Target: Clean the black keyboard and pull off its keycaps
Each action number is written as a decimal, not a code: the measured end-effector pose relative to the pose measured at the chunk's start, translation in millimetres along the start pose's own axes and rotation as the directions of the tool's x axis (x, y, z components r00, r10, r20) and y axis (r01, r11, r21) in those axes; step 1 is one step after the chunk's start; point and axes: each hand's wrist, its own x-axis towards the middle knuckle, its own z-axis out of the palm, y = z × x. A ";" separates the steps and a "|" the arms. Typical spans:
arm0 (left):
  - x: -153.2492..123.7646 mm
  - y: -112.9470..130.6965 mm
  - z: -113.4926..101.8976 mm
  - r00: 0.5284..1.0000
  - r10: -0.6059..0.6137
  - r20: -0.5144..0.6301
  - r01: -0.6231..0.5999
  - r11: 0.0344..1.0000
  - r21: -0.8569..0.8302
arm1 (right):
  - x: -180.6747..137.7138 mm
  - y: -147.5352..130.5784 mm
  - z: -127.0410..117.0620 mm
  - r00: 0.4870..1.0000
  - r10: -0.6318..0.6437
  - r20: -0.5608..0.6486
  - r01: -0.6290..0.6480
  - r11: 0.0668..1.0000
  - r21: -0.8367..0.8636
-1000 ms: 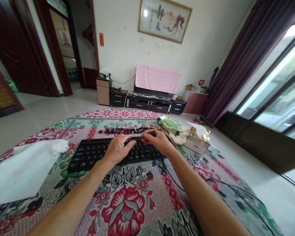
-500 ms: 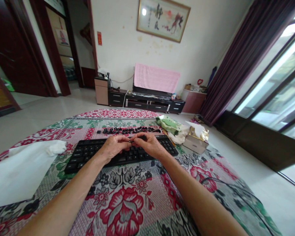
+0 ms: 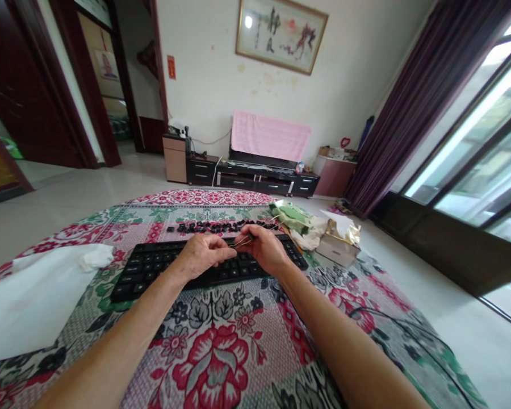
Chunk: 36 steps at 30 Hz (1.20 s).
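A black keyboard [image 3: 153, 267] lies on a flowered cloth [image 3: 221, 352] in front of me. My left hand [image 3: 202, 255] and my right hand [image 3: 266, 250] hover together over its middle, fingertips pinched toward each other. Between them runs a thin, pale metal piece [image 3: 243, 241], held at its ends. A row of loose black keycaps [image 3: 221, 226] lies just beyond the keyboard.
A white tissue sheet [image 3: 29, 301] with a crumpled wad lies at the left. A green packet [image 3: 293, 216], white paper and a gold tissue box [image 3: 338, 247] sit at the right. A black cable [image 3: 392, 324] trails over the cloth at the right.
Both hands have lifted off the keys and come together above the keyboard. The thin metal piece now shows between their fingertips.
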 end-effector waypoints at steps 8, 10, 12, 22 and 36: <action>0.9 -7.6 3.8 1.000 -0.008 -0.029 0.004 0.993 -0.119 | -0.6 -2.0 -4.7 0.996 -0.049 -0.074 0.021 0.941 -0.337; 0.1 -6.8 3.8 0.999 -0.027 -0.026 0.022 0.986 -0.166 | -2.6 2.4 -1.9 0.996 -0.081 0.042 0.090 0.837 -0.540; -0.3 -6.4 3.7 0.999 -0.042 -0.019 0.037 0.981 -0.188 | -4.3 6.9 1.6 0.982 -0.137 0.133 0.190 0.724 -0.663; -0.3 -6.0 -0.6 1.000 -0.013 -0.001 0.012 0.987 -0.162 | -6.0 9.8 16.9 0.924 -0.359 0.132 0.306 0.487 -0.818; 4.6 -37.0 -15.1 0.970 0.227 -0.085 -0.055 0.548 0.835 | 52.5 -25.7 -137.2 0.852 -0.308 -0.424 -0.432 0.046 -0.901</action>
